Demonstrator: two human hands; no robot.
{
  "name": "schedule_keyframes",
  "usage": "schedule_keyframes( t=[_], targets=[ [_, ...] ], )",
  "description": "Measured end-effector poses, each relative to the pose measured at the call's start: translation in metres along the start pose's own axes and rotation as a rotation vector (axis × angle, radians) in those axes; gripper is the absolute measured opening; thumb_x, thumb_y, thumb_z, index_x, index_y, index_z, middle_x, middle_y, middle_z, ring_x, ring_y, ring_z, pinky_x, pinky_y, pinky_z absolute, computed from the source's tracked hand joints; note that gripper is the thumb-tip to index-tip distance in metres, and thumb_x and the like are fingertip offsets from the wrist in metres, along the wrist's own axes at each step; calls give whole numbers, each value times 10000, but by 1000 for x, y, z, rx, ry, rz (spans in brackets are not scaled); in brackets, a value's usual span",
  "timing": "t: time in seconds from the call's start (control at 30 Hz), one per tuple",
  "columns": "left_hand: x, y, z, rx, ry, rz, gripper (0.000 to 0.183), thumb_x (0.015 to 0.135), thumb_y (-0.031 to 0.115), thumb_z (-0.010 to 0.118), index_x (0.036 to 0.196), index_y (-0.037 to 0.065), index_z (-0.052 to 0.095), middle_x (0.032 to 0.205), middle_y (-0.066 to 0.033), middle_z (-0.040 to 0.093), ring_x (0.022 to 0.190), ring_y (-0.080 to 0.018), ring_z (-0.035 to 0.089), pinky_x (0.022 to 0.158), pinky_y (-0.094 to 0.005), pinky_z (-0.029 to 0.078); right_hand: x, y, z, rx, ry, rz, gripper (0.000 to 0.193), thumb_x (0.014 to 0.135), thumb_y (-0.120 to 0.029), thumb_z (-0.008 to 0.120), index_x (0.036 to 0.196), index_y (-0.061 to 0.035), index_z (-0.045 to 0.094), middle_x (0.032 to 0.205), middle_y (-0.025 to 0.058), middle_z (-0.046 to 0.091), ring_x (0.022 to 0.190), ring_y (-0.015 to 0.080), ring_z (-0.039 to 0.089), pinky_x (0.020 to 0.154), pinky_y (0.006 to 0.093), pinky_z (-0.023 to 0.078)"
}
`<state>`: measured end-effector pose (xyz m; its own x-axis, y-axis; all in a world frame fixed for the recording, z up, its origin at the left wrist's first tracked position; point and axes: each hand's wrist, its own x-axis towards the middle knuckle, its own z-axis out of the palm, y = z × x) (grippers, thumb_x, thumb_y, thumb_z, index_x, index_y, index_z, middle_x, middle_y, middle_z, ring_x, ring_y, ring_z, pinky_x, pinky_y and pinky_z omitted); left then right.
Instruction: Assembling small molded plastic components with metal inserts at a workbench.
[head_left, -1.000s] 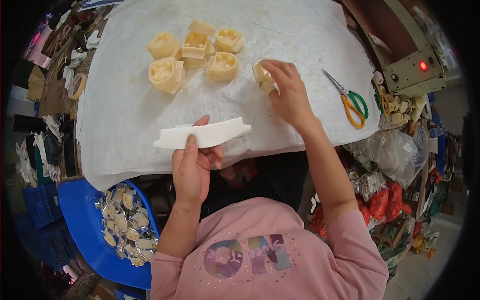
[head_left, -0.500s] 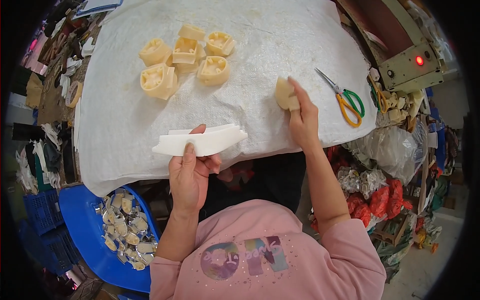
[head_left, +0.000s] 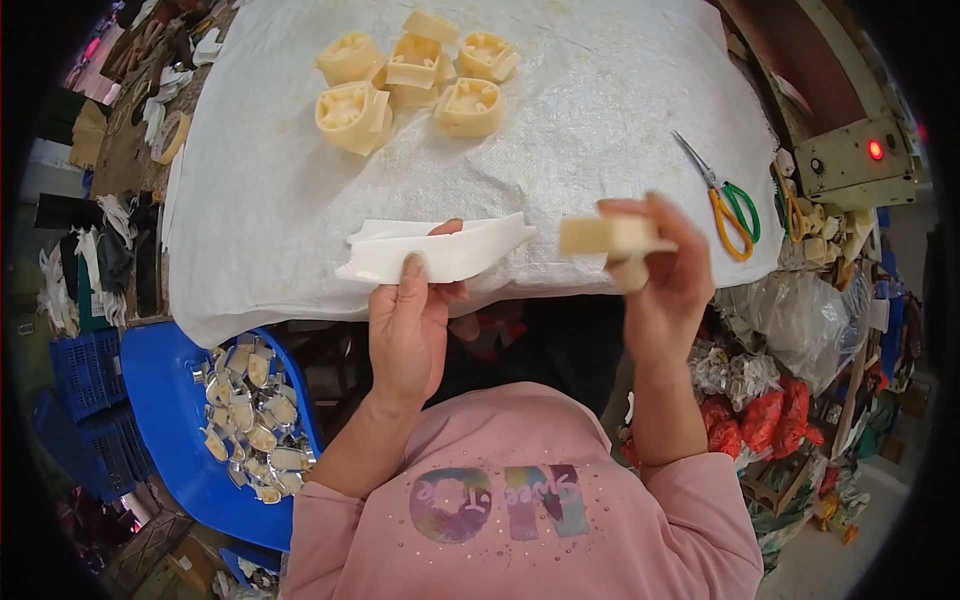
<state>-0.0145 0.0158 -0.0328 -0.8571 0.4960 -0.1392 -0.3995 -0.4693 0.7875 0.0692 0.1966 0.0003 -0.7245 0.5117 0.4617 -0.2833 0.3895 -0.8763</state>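
Head view: I see both hands raised at the near edge of the cloth-covered table (head_left: 300, 220).
Left hand (head_left: 410, 330): fingers closed on a white flat sleeve (head_left: 440, 252).
Right hand (head_left: 665, 280): fingertips pinching a cream plastic piece (head_left: 605, 237), just right of the sleeve.
Beyond: cream parts (head_left: 410, 80); scissors (head_left: 725, 200).

Clear plastic bags (head_left: 800, 320) hang bunched off the table's right edge, with red bags (head_left: 760, 420) just below them (contents too small to tell). In the blue tub (head_left: 165, 400) at lower left lie small shiny packets (head_left: 250, 420).
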Motion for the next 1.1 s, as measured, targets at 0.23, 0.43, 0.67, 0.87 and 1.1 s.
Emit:
schedule_keyframes(
  t=[0.23,0.43,0.67,0.87,1.1],
  targets=[
    [-10,9,22,-104,-128,-46,397,1006,198,326,1266,-89,415,1305,-199,465,1207,-247,475,1021,-363,394,-14,10,46,130,-152,-372,430,755,103,600,1133,-70,492,1118,218,571,930,320,593,790,387,491],
    [-19,16,21,-83,-145,-27,415,1009,217,316,1288,-82,388,1305,-202,465,1187,-256,502,988,-374,439,-14,14,50,41,-165,-499,533,670,160,580,1141,-75,495,1110,186,581,933,331,593,788,378,492],
    [-18,16,24,-108,-155,-3,416,1010,215,309,1291,-83,383,1312,-200,461,1195,-256,496,989,-371,441,-12,13,50,58,-138,-478,525,662,133,615,1135,-76,520,1094,172,594,938,330,591,771,372,499],
    [-21,16,28,-59,-60,-43,425,1014,231,301,1292,-78,388,1292,-188,473,1175,-232,508,972,-343,450,-11,14,49,22,-165,-490,515,657,116,632,1127,-70,533,1083,161,600,921,327,589,743,366,506],
    [-25,15,20,193,-65,-71,468,1016,291,280,1297,-60,407,1277,-148,494,1140,-170,521,883,-287,493,-15,21,53,-143,-158,-526,571,564,89,648,1108,-53,549,996,137,602,816,314,558,691,363,493]
  ],
)
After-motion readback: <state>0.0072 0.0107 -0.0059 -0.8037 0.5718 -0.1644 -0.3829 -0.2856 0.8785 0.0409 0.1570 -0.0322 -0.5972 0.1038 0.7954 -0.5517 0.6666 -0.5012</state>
